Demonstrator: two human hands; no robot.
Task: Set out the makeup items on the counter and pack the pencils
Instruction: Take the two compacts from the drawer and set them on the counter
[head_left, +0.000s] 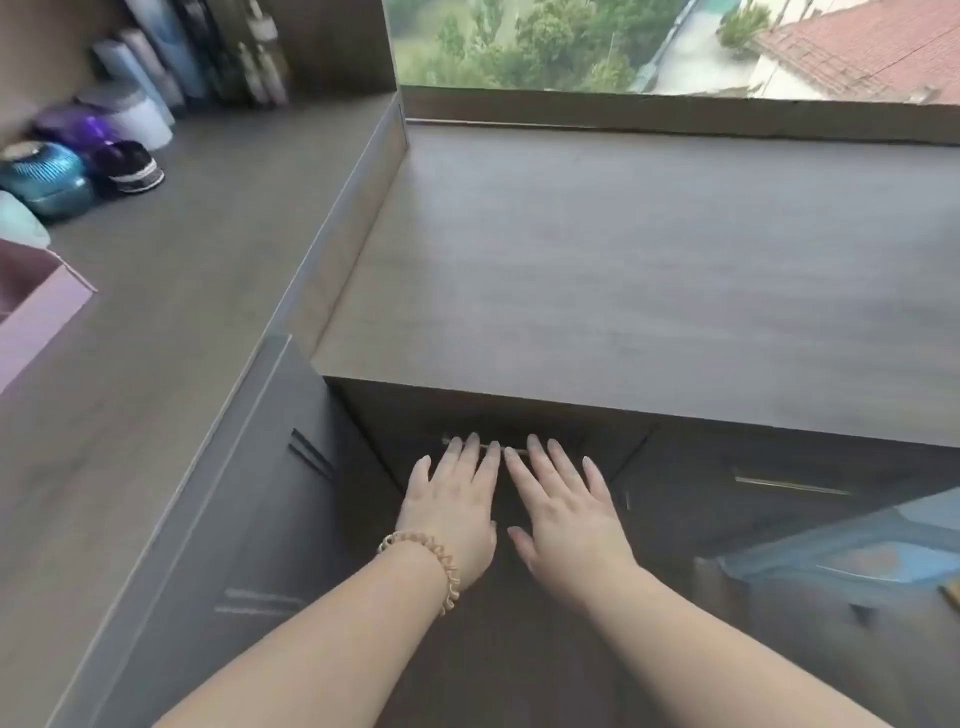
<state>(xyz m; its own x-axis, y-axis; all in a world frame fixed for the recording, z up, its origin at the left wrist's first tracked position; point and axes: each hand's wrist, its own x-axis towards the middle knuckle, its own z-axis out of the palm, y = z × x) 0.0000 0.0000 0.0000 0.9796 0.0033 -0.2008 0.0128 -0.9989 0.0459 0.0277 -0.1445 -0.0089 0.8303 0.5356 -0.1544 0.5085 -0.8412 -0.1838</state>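
Note:
My left hand (457, 499) and my right hand (563, 501) reach side by side toward the front of a dark wood drawer (415, 415) under the counter (623, 270). Their fingertips lie on a thin metal handle (498, 448), fingers spread and flat. Neither hand holds anything. A coiled hair tie circles my left wrist. No makeup items or pencils show near the hands; the drawer's inside is hidden.
A taller side counter (171, 270) on the left carries a teal jar (47, 179), a purple bottle (78, 127), a dark jar (132, 167), a white tub (137, 117), several tall bottles (208, 52) and a pink box (36, 306). A second drawer handle (789, 486) sits to the right. A window (675, 41) lies behind.

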